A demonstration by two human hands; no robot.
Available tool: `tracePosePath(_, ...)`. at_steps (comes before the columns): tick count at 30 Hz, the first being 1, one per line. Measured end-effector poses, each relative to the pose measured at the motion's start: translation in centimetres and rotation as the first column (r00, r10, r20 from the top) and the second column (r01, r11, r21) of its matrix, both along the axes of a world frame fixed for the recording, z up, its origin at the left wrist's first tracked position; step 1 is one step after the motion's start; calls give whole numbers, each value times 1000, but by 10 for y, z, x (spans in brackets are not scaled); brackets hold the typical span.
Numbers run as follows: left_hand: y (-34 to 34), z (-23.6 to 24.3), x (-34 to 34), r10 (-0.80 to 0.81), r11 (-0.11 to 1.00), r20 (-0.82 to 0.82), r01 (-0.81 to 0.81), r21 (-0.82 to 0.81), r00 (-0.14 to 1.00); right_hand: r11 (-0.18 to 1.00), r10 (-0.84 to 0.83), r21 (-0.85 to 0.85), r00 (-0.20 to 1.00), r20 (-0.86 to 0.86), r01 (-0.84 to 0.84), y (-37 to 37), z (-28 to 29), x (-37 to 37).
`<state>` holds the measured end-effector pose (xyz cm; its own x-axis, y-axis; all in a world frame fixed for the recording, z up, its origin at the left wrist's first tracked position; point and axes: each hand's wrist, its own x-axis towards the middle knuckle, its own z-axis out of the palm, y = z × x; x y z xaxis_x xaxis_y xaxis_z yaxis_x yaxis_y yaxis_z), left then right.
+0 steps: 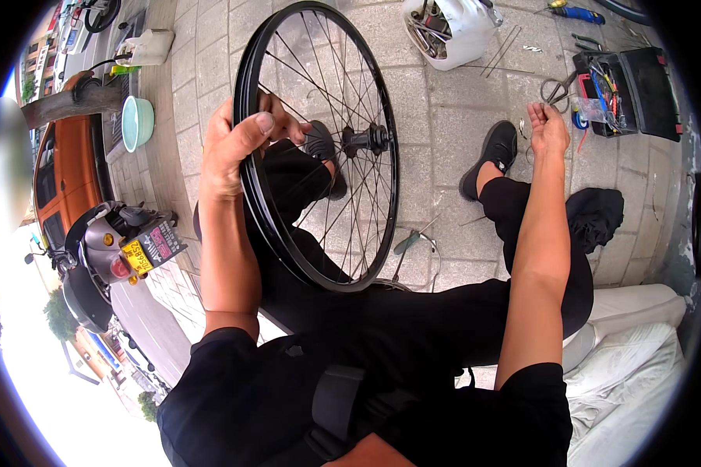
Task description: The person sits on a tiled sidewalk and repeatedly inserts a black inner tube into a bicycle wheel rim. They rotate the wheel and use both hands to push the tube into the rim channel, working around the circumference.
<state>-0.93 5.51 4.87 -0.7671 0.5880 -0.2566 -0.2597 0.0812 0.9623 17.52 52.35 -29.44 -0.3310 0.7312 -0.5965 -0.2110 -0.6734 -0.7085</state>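
A black spoked bicycle wheel [249, 206] stands tilted over my lap, its dark hub [362, 140] facing right. My left hand [245, 136] grips the rim at the left, thumb outside and fingers reaching among the spokes. My right hand [547, 128] is raised at the right with curled fingers; what they hold, if anything, is too small to make out. Just beyond it is a looped metal tool [554, 91]. A green-handled screwdriver [405, 244] lies on the paving beneath the wheel, between my legs.
An open black toolbox [650, 101] sits right; a cut white jug [456, 50] of tools and loose tools [576, 15] lie ahead on paving. A black cloth [596, 218] lies beside my right leg. A mint basin [136, 124], scooter [93, 288] and orange car [58, 187] are left.
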Motion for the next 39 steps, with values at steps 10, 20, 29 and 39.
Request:
tracePosePath(10,21,0,54,-47,995,-144,34,-92,988,471,749,638,658,75,-609,-213,298,-46)
tracePosePath(20,75,-64,59,77,925,-108,-30,379,991,0,594,803,646,479,-596,-262,345,-82)
tracePosePath(29,63,-40,46,83,888,-19,-66,456,996,-350,200,763,753,627,-543,-245,353,-75)
tracePosePath(39,26,-40,1,110,630,335,-327,705,936,-279,269,704,651,710,-653,-214,344,-79)
